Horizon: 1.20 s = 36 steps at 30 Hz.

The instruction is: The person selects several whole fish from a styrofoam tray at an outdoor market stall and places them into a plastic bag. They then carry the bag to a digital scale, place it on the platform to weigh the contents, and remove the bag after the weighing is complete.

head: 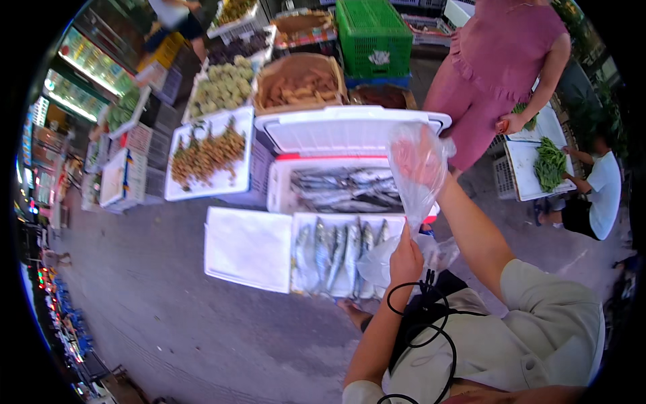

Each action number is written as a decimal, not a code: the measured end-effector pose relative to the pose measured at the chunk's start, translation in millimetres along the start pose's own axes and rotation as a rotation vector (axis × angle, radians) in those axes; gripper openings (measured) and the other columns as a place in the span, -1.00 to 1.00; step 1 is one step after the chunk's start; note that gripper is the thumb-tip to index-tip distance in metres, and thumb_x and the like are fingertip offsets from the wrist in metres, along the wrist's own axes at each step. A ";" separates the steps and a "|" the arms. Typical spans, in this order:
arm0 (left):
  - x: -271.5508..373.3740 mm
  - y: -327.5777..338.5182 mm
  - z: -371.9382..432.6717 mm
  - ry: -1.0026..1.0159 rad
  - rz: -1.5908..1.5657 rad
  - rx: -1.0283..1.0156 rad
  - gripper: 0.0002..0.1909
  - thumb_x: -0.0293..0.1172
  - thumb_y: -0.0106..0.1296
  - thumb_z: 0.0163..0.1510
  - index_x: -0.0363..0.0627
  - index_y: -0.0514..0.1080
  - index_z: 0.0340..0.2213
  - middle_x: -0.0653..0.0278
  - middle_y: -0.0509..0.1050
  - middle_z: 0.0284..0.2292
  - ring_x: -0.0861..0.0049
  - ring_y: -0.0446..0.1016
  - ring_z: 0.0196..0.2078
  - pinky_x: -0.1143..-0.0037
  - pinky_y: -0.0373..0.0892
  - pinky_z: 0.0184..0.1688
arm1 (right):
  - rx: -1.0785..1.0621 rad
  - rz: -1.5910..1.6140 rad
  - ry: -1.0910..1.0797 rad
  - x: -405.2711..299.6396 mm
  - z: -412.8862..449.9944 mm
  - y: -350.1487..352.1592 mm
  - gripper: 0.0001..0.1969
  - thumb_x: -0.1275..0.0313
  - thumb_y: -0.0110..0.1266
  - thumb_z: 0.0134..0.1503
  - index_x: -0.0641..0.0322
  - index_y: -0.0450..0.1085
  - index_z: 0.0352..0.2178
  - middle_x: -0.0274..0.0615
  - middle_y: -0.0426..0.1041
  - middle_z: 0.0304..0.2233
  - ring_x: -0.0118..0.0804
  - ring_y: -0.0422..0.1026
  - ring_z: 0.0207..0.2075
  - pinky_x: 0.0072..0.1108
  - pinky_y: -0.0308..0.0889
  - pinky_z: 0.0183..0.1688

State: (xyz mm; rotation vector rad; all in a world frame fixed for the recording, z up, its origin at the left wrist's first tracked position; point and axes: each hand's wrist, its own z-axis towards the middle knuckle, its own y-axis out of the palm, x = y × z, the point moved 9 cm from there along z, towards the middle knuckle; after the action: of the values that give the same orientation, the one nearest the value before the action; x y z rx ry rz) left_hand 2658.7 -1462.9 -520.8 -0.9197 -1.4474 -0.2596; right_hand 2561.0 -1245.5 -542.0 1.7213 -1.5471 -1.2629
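Note:
My right hand is inside a clear plastic bag, raised over the right part of a white foam box; the film blurs its fingers. Below it, my left hand grips the gathered lower part of the bag. More thin clear plastic hangs beside my left hand, over a shallow white foam tray. Several silvery fish lie side by side in that tray. Behind the tray, long slender fish fill the foam box, whose white lid stands tilted up at the back.
A white foam lid lies left of the fish tray. Beyond are longans, a carton of brown produce and a green crate. A person in pink stands at right; another person handles leafy greens. A black cable loops by my left forearm.

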 end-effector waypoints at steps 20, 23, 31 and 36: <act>-188.5 174.9 53.2 -0.303 -0.418 -0.240 -0.85 -0.55 -0.02 0.16 -0.09 0.39 -0.21 0.10 0.49 -0.48 0.27 0.49 -0.51 0.42 0.40 -0.39 | 0.400 -1.618 -0.075 56.8 71.7 -412.0 -0.29 0.04 -0.02 0.30 0.27 0.04 0.29 0.02 0.17 0.21 -0.15 0.12 0.23 -0.34 0.05 0.23; -214.2 211.4 44.8 -0.354 -0.560 -0.196 -0.89 -0.53 0.00 0.16 -0.08 0.39 -0.25 0.12 0.48 -0.48 0.29 0.47 -0.54 0.40 0.38 -0.42 | 0.405 -0.989 -0.033 83.5 107.3 -384.2 -0.28 -0.07 0.08 0.22 0.26 0.16 0.18 -0.03 0.35 -0.05 -0.18 0.35 -0.05 -0.40 0.28 -0.03; -266.7 225.2 43.6 -0.740 -0.800 -0.122 -0.88 -0.44 0.00 0.30 -0.07 0.46 -0.15 0.52 0.29 -0.72 0.85 0.18 -0.70 0.62 0.05 -0.62 | 0.001 -0.212 0.110 81.8 199.4 -408.6 -0.69 0.22 0.18 0.22 0.30 0.40 -0.25 -0.18 0.49 -0.32 -0.32 0.49 -0.24 -0.45 0.42 -0.23; -280.1 204.8 -21.5 -0.960 -0.907 -0.200 -0.70 -0.41 0.08 0.27 -0.10 0.45 0.02 0.25 0.59 -0.33 0.76 0.38 -0.56 0.64 0.32 -0.48 | 0.120 -1.884 -0.346 88.4 250.2 -404.1 -0.74 0.29 0.08 0.26 0.28 0.40 -0.17 -0.27 0.49 -0.29 -0.30 0.48 -0.33 -0.48 0.42 -0.29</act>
State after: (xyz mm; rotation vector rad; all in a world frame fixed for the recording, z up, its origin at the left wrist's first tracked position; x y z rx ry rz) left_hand 2764.1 -1447.5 -851.7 -0.4650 -2.7368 -0.6961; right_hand 2533.2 -1183.9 -1020.7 3.1325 0.4990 -2.1784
